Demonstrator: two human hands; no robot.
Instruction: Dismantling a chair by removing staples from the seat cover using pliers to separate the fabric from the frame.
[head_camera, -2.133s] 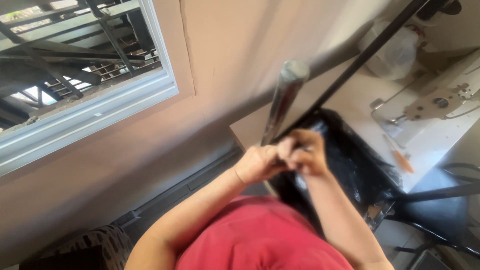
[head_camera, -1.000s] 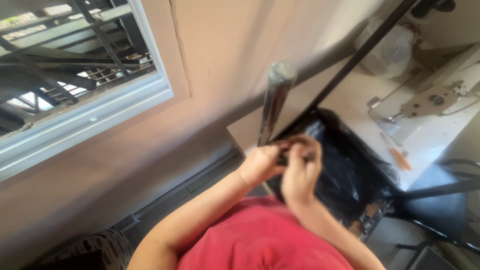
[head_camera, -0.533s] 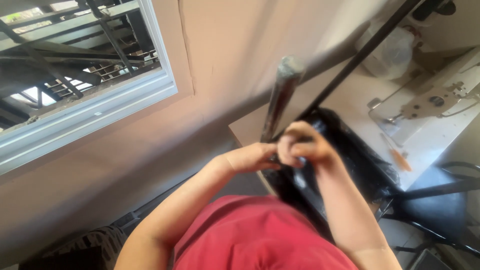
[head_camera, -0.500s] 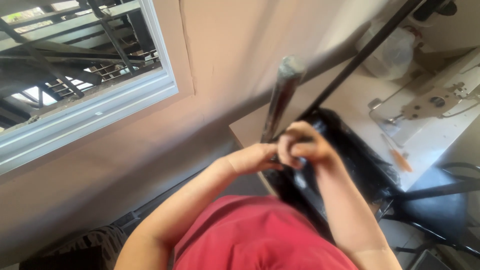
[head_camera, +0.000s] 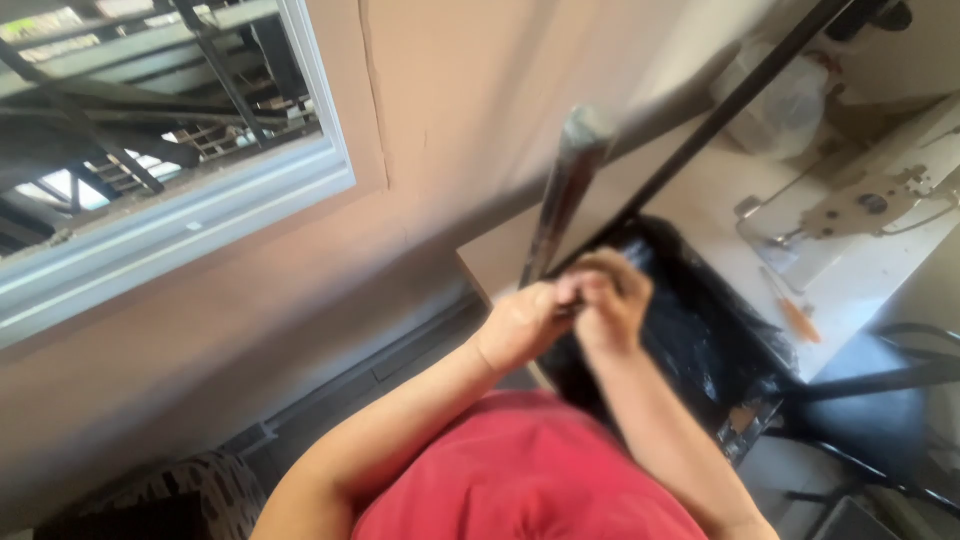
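Both hands meet at the foot of a dark shiny roll, over black sheeting on a pale table.

The left hand (head_camera: 522, 322) is curled into a loose fist, fingers closed toward the right hand (head_camera: 612, 300), whose fingers bend inward against them; motion blur hides whether they pinch the material or the roll itself. The dark roll (head_camera: 562, 190), cylindrical with a grey glossy cap, rises tilted from just above the fingertips toward the wall. Black sheeting (head_camera: 700, 330), crumpled and glossy, lies directly beneath and beyond the right fingers, draped over the table (head_camera: 860, 290) edge. Well beyond the fingers stand a white sewing machine (head_camera: 870, 195) and a translucent plastic bag (head_camera: 785, 95); an orange-handled tool (head_camera: 795, 318) lies near the sheeting. Both forearms extend forward from a red garment (head_camera: 520, 470), elbows bent, wrists converging.
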